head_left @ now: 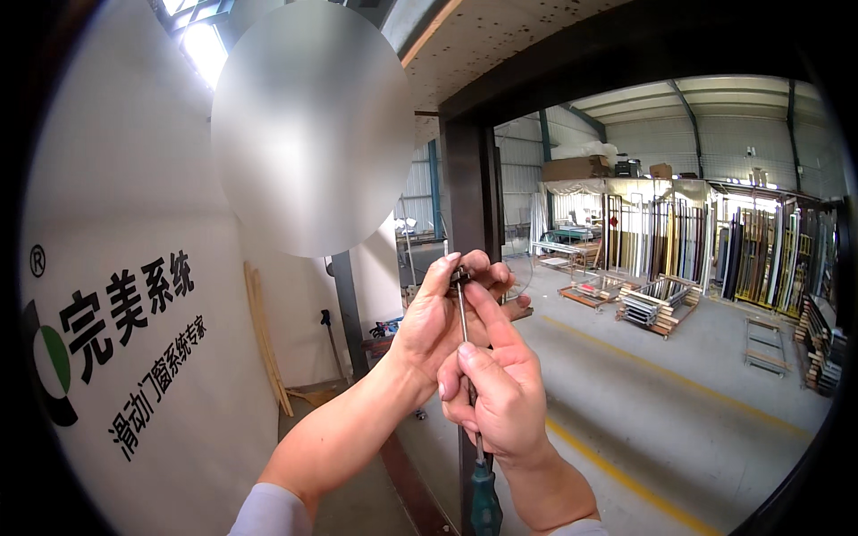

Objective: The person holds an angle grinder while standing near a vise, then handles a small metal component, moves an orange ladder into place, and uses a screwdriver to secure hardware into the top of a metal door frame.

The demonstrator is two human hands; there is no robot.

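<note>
Held up in front of a dark upright post (469, 205), my left hand (424, 326) pinches a small black fitting (459, 275) between thumb and fingers. Its exact kind is too small to make out. My right hand (505, 384) is closed round the thin metal shaft of a screwdriver (485, 500), whose green handle hangs below the fist. The shaft runs upward, and its tip meets the black fitting. My right index finger stretches up along the shaft toward the left fingertips.
On the left stands a white printed panel (161, 232) with wooden strips (261, 330) beside it. A dark beam crosses overhead. Far right are racks of long profiles (760, 259) and stacked frames (660, 302) on the grey floor. A round blur hides part of the upper left.
</note>
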